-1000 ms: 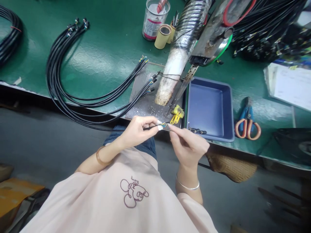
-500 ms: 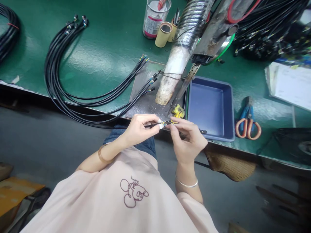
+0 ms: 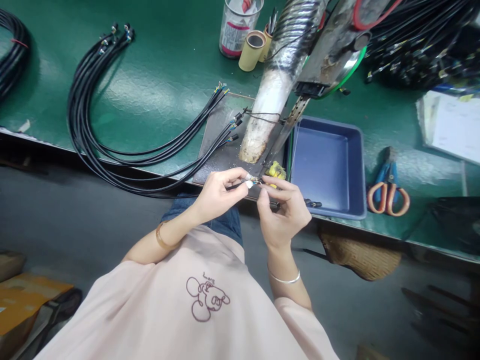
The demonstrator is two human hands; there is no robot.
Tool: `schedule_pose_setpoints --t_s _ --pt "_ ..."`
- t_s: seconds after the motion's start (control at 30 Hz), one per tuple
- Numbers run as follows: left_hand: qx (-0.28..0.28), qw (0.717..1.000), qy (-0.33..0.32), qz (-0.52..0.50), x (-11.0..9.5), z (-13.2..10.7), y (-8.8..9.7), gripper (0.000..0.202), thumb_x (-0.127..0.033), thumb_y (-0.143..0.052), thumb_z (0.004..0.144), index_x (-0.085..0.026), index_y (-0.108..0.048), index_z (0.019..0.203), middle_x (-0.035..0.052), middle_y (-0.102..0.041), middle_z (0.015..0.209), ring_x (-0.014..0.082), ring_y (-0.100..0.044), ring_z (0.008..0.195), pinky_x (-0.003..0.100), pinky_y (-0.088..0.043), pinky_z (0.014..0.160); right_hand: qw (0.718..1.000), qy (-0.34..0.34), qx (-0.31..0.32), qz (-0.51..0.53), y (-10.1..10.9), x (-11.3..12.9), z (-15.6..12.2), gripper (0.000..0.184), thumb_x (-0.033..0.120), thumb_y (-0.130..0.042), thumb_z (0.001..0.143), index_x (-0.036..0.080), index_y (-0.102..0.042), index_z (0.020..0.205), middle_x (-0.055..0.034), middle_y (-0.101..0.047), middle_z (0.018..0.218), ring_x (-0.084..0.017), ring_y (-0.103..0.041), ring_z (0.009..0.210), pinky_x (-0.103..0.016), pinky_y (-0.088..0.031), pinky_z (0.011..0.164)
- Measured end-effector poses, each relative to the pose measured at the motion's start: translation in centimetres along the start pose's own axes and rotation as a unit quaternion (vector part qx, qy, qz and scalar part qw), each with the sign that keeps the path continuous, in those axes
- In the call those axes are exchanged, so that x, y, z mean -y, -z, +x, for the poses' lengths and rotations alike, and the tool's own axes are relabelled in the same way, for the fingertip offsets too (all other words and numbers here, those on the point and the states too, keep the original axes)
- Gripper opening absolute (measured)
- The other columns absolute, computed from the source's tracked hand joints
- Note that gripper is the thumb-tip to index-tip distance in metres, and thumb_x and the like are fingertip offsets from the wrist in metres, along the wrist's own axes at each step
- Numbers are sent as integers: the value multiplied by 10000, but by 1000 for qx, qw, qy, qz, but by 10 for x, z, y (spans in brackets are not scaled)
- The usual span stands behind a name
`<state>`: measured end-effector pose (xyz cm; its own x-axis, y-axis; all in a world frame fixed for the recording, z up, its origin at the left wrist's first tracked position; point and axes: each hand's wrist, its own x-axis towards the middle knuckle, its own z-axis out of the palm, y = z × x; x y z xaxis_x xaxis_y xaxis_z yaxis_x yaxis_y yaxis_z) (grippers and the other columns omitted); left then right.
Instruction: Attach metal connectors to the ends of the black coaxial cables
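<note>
My left hand (image 3: 219,194) pinches a black cable (image 3: 234,186) near its stripped end, with white wrapping on the fingertips. Thin coloured wires (image 3: 256,182) stick out of that end, between both hands. My right hand (image 3: 284,206) has its thumb and fingers closed at the tips of these wires; whatever small piece lies in them is hidden. Just beyond the fingers sits a crumpled yellow sponge-like piece (image 3: 276,171). A bundle of black cables (image 3: 80,110) curves over the bench to the left, some ends resting on a dark plate (image 3: 210,155).
A foil-wrapped duct (image 3: 275,95) and a metal arm (image 3: 290,125) slope down above the plate. To the right are a blue tray (image 3: 322,165) with black pieces at its front, orange-handled pliers (image 3: 388,192) and papers (image 3: 453,125). A can (image 3: 238,35) stands behind.
My right hand has shifted slightly left, closer to my left fingertips. The dark piece seen between the hands before is now mostly covered by fingers. The view has turned a little.
</note>
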<state>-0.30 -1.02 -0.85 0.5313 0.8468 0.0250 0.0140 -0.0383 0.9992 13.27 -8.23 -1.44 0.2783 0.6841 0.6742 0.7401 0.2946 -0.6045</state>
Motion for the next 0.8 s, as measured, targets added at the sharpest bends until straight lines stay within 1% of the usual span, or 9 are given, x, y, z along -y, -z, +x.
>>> schedule_pose_setpoints --t_s 0.17,0.37,0.5,0.6,0.67,0.8 --pt "-10 1000 10 -8 0 2 -1 162 -280 -585 841 -130 -644 825 -37 -488 626 68 -423 578 197 -368 588 1000 24 -1 -18 -1 -1 5 153 70 -696 848 208 -628 855 -26 -775 943 -158 -758 889 -291 -615 777" --pt "-15 1000 -21 -7 -4 3 -1 140 -254 -585 838 -131 -650 828 -17 -564 685 67 -442 596 195 -372 584 998 44 -3 -39 -1 2 11 157 70 -709 843 208 -635 853 -20 -773 930 -167 -761 880 -309 -622 779" --pt "-14 1000 -14 -1 -5 4 0 153 -268 -583 837 -130 -647 822 -40 -487 617 65 -400 565 200 -346 564 997 59 6 -47 2 3 11 180 58 -713 826 206 -614 849 -30 -776 965 -164 -762 901 -294 -630 787" --pt "0 1000 -11 -19 -4 4 2 161 -280 -578 840 -132 -638 824 -32 -507 647 66 -413 580 197 -350 570 995 76 16 -56 4 3 11 199 47 -709 816 207 -594 842 -41 -779 1007 -163 -766 897 -282 -639 788" --pt "9 1000 2 -18 -3 3 3 155 -278 -579 843 -135 -636 826 -28 -516 666 65 -415 584 195 -346 569 994 87 29 -61 4 3 10 204 48 -707 815 214 -589 833 -43 -779 1030 -160 -769 884 -270 -644 778" --pt "17 999 30 11 -1 1 6 131 -256 -583 839 -140 -643 836 -41 -461 639 66 -390 571 195 -331 562 992 101 44 -63 5 0 6 209 52 -708 816 223 -586 829 -50 -780 1048 -161 -776 862 -252 -650 748"
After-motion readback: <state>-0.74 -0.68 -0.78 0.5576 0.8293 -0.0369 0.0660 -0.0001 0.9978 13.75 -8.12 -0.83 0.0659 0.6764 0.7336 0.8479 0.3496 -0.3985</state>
